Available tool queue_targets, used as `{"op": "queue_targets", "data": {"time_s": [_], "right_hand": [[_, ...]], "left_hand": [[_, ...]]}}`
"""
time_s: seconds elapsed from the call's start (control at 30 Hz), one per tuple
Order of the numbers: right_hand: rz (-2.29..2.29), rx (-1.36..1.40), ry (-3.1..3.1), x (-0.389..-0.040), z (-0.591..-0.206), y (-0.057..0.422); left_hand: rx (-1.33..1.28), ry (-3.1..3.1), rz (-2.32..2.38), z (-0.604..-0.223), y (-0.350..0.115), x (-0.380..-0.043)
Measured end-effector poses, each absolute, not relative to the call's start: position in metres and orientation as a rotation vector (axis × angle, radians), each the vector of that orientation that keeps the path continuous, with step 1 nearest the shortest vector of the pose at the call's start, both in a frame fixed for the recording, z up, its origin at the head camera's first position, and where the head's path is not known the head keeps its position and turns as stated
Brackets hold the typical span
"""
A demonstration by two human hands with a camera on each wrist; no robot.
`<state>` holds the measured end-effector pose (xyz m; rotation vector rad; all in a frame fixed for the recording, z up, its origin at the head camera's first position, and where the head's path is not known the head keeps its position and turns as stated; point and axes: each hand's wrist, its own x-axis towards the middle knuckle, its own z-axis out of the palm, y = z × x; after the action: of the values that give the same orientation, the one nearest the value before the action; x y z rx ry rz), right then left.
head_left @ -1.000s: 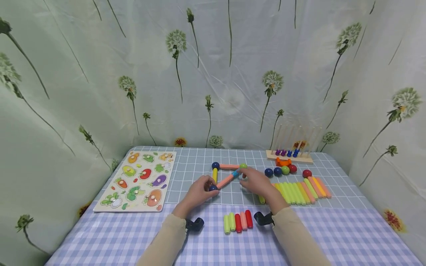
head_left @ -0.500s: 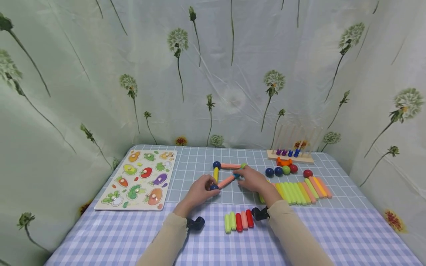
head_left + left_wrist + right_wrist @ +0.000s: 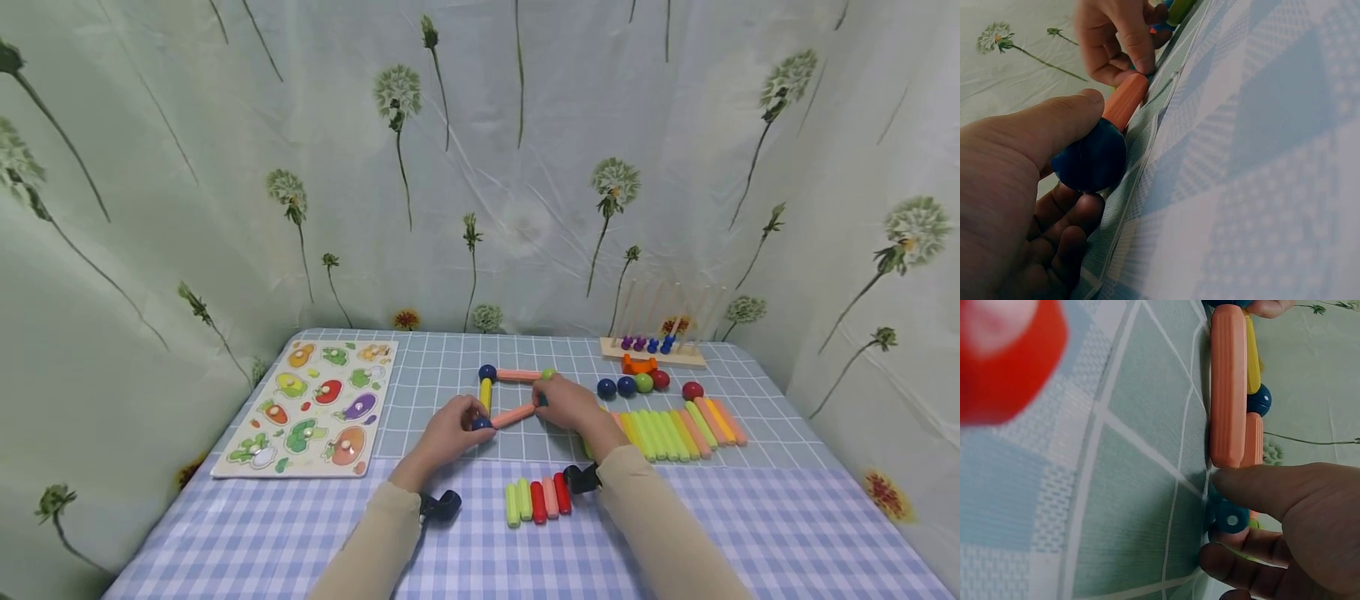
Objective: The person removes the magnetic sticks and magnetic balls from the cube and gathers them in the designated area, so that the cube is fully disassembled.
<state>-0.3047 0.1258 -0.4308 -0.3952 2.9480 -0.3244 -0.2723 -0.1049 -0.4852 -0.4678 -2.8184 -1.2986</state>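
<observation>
In the head view my left hand point(image 3: 451, 431) grips a dark blue ball point(image 3: 482, 424). The left wrist view shows this ball point(image 3: 1091, 156) between thumb and fingers, against one end of a salmon stick point(image 3: 1126, 100). At the far end of that stick point(image 3: 514, 416), my right hand point(image 3: 567, 405) pinches a small blue piece, mostly covered by fingers. Its round end point(image 3: 1232, 517) shows a pale dot in the right wrist view. Behind the hands, a yellow stick point(image 3: 486, 396), another dark blue ball point(image 3: 487, 372), a second salmon stick point(image 3: 517, 376) and a green ball point(image 3: 549, 374) form an outline.
Several short sticks point(image 3: 538, 501) lie near the front. Rows of coloured sticks point(image 3: 667, 435) and several balls point(image 3: 626, 386) sit to the right, before an orange piece point(image 3: 639, 365) and a pegged wooden stand point(image 3: 652, 353). A vegetable puzzle board point(image 3: 307, 408) lies left.
My right hand has moved slightly left and its fingers have closed on the blue piece. The front salmon stick's right end has swung nearer, away from the green ball. My left hand stays put.
</observation>
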Motion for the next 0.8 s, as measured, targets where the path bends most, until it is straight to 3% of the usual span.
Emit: {"op": "queue_targets", "data": {"time_s": [0.4, 0.8], "right_hand": [[-0.498, -0.216, 2.956, -0.293, -0.421, 0.139], [-0.909, -0.241, 2.869, -0.259, -0.413, 0.167]], "left_hand": [[-0.457, -2.831, -1.288, -0.483, -0.104, -0.271], [-0.452, -2.827, -1.295, -0.481, -0.103, -0.270]]}}
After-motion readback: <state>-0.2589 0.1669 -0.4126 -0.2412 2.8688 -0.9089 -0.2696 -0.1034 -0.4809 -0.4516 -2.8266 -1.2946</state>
